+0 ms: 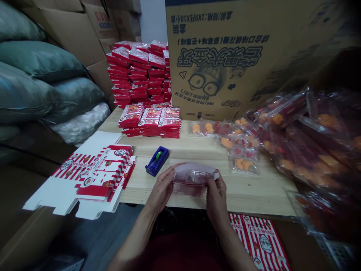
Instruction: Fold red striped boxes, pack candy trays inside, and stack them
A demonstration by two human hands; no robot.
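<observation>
Both hands hold a clear plastic packet (193,176) with reddish contents, just above the near edge of the wooden table (254,188). My left hand (160,188) grips its left end with curled fingers. My right hand (216,195) pinches its right end. A blue tape dispenser (157,160) lies on the table just left of my left hand. Flat red-and-white striped cartons (96,175) are stacked at the table's left edge.
Stacks of red packed boxes (149,122) stand at the back, with a taller pile (139,71) behind. Loose clear packets of orange and red sweets (242,146) spread to the right. A large cardboard box (225,56) stands behind. Grey sacks (36,86) lie at left.
</observation>
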